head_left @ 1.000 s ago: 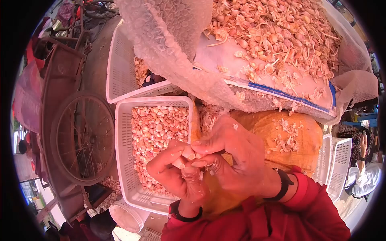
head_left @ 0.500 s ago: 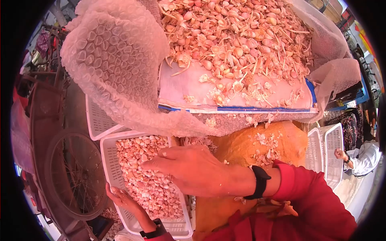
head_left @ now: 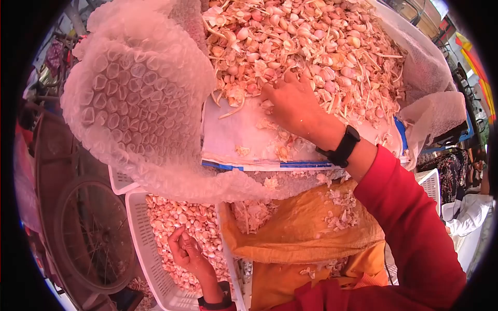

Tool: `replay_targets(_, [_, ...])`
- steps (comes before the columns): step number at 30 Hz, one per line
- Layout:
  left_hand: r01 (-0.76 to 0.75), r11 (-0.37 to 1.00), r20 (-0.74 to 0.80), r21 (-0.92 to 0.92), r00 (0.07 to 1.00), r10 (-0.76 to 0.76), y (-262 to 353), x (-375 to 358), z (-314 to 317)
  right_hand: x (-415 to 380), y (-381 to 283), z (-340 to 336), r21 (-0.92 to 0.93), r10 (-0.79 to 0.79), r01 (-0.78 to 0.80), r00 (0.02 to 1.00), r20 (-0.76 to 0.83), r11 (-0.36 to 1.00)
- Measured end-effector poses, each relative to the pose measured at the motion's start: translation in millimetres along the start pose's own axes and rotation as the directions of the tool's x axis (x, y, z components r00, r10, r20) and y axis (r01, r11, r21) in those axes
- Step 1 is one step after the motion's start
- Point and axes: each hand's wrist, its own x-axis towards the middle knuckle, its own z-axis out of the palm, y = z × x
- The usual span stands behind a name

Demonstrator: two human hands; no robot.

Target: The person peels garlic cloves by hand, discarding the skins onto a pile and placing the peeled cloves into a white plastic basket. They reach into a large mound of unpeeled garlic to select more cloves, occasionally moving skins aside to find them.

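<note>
My right hand [head_left: 294, 106] is at the near edge of a heap of garlic cloves [head_left: 337, 57], mixed with loose skins and dry stalks. Its fingers curl down round garlic cloves there, the fingertips partly hidden. Lower left, my left hand [head_left: 193, 255] hovers over a white slotted basket [head_left: 139, 243] holding many garlic cloves [head_left: 179, 207]. The left fingers are bent but apart, and nothing shows in them. The heap lies on a pale sheet with a blue edge [head_left: 233, 135].
Bubble wrap [head_left: 135, 98] hangs over the left side of the heap's support. An orange cloth [head_left: 306, 228] with scattered skins lies below it. A spoked wheel [head_left: 96, 236] stands left. Another person's white sleeve [head_left: 469, 215] shows at far right, near another white basket [head_left: 430, 184].
My right hand has moved up from above the basket to the heap. My left hand has shifted right, from the basket's left rim to over its cloves. The view has shifted slightly.
</note>
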Motion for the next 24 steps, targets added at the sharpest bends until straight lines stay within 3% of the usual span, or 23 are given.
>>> replay_targets(2, [0.022, 1.000, -0.022, -0.011, 0.999, -0.023, 0.4, -5.4, 2.0, -4.3, 0.8, -5.6, 0.024, 0.047, -0.049, 0.996, 0.073, 0.999])
replay_targets(5, [0.028, 0.999, -0.017, -0.033, 0.999, -0.029, 15.1, -18.0, 16.8, -14.8, 1.2, -34.3, 0.548, 0.014, 0.014, 0.999, -0.047, 0.836])
replay_targets(6, [0.001, 0.999, -0.007, -0.043, 1.000, -0.001, 17.0, -22.9, 21.8, -24.1, -4.6, -50.7, 0.634, -0.005, 0.122, 0.983, -0.183, 0.764])
replay_targets(8, [-0.041, 0.998, 0.047, -0.056, 0.998, 0.044, 26.4, -31.8, 35.2, -47.3, -21.1, -92.4, 0.664, -0.102, 0.257, 0.959, -0.263, 0.702])
replay_targets(10, [-0.066, 0.996, 0.119, -0.053, 0.990, 0.072, 42.2, -43.3, 46.2, -72.1, -35.2, -125.9, 0.744, -0.153, 0.366, 0.927, -0.341, 0.558])
replay_targets(12, [-0.182, 0.983, 0.159, -0.030, 0.970, 0.184, 48.2, -54.9, 57.6, -102.6, -51.7, -169.8, 0.759, -0.151, 0.377, 0.923, -0.353, 0.531])
replay_targets(13, [-0.149, 0.988, 0.205, -0.052, 0.966, 0.156, 55.8, -57.6, 56.8, -118.9, -58.8, -193.4, 0.815, -0.153, 0.385, 0.923, -0.354, 0.433])
replay_targets(15, [-0.150, 0.985, 0.243, -0.090, 0.955, 0.167, 69.9, -64.3, 59.3, -141.9, -73.0, -197.8, 0.790, -0.140, 0.573, 0.819, -0.556, 0.217])
replay_targets(17, [-0.217, 0.966, 0.236, -0.142, 0.940, 0.246, 78.6, -74.1, 73.0, -153.5, -71.9, -203.8, 0.698, -0.216, 0.692, 0.721, -0.658, 0.183])
replay_targets(18, [-0.229, 0.964, 0.248, -0.139, 0.934, 0.257, 79.9, -77.5, 73.6, -162.5, -62.3, -227.7, 0.713, -0.323, 0.650, 0.755, -0.571, 0.261])
replay_targets(21, [-0.171, 0.958, 0.303, -0.232, 0.923, 0.238, 95.3, -84.8, 77.4, -179.8, -67.8, -229.2, 0.697, -0.262, 0.637, 0.770, -0.581, 0.328])
replay_targets(22, [-0.193, 0.954, 0.305, -0.228, 0.917, 0.258, 94.2, -87.1, 78.4, -182.7, -61.1, -235.6, 0.736, -0.311, 0.607, 0.792, -0.526, 0.302])
replay_targets(24, [-0.235, 0.945, 0.320, -0.225, 0.899, 0.300, 88.8, -90.6, 84.0, -183.7, -62.4, -229.4, 0.754, -0.284, 0.624, 0.775, -0.564, 0.205])
